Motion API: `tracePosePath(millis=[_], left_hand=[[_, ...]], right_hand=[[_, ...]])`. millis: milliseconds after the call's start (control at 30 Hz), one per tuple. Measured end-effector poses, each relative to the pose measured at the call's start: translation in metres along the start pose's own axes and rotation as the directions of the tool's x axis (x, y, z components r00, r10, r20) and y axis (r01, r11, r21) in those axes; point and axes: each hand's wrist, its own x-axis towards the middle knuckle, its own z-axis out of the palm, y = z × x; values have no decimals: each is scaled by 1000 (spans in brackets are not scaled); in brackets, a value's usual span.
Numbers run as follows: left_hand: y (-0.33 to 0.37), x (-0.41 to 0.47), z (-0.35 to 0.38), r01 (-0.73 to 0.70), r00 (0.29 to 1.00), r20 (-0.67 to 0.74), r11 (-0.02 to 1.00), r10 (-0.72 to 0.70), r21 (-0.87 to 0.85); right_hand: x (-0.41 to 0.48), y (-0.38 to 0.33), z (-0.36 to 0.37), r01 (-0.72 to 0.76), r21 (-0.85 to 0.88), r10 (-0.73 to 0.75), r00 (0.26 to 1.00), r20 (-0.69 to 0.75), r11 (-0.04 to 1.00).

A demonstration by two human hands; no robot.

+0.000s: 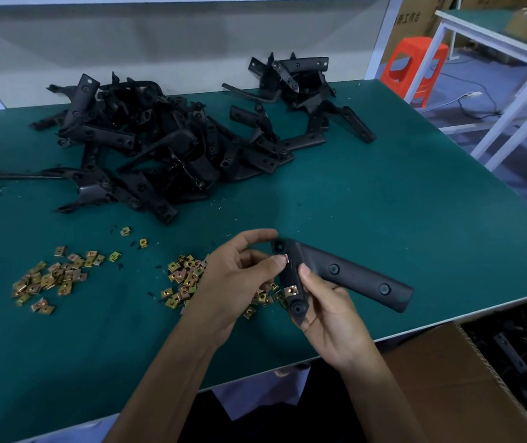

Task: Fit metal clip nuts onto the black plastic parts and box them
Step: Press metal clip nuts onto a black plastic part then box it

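Black part [351, 276] in right hand [329, 324]; left hand [233, 282] pinches clip nut [286, 259]

We see a big green table [383, 193] with a grey board [160, 49] standing up behind it. Off to the right, on the floor, there is an orange stool [415, 68] with a thin wire [471, 94] lying near it, and brown boxes [415, 24] stand behind the stool. Close to the stool we also see another table [479, 22] with white legs and a green top.
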Motion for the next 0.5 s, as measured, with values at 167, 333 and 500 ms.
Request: tracePosePath(millis=[167, 333, 500], left_hand=[[-1, -2, -1, -5, 1000, -8, 999, 5, 34], [-8, -10, 8, 8, 999, 33, 992, -12, 126], [-25, -5, 15, -35, 996, 93, 978, 16, 207]], right_hand=[[-11, -2, 11, 0, -6, -1, 999, -40, 1000], [-36, -2, -1, -1, 143, 5, 1000, -29, 990], [-95, -60, -91, 280, 455, -142, 939, -313, 846]])
